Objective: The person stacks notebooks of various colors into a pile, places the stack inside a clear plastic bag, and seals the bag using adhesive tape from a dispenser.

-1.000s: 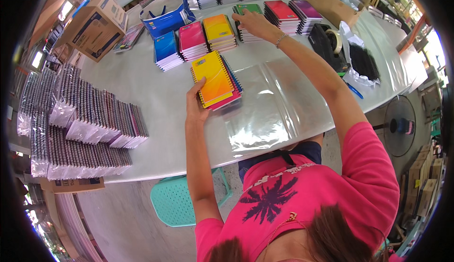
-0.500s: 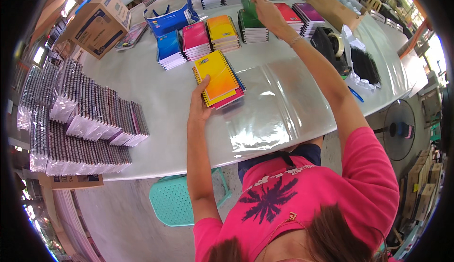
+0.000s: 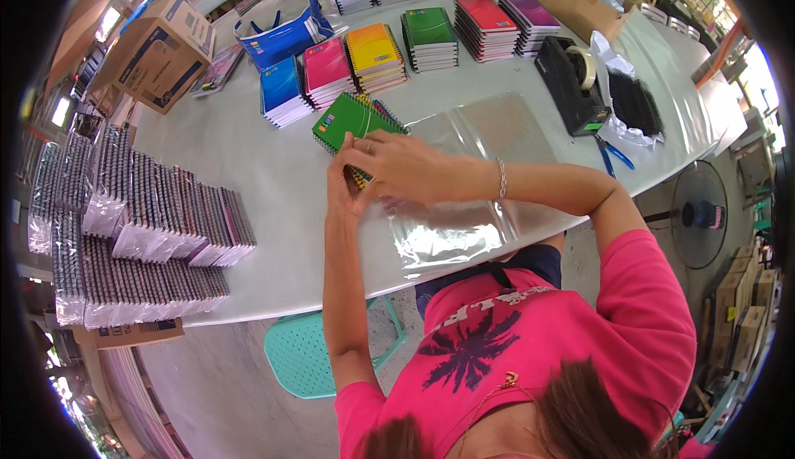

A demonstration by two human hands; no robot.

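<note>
Green spiral notebook (image 3: 346, 118) askew atop a notebook stack (image 3: 378, 106) on the pale surface (image 3: 286, 186), right hand's (image 3: 406, 165) fingers clamped on its near edge, left hand's (image 3: 342, 186) fingers gripping the stack's left side, clear plastic (image 3: 472, 227) beside, coloured piles (image 3: 377, 41) beyond.

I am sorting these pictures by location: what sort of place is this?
Probably a stationery workshop: stacks of coloured notebooks, plastic-wrapped notebook bundles and a black tape dispenser share one table.
</note>
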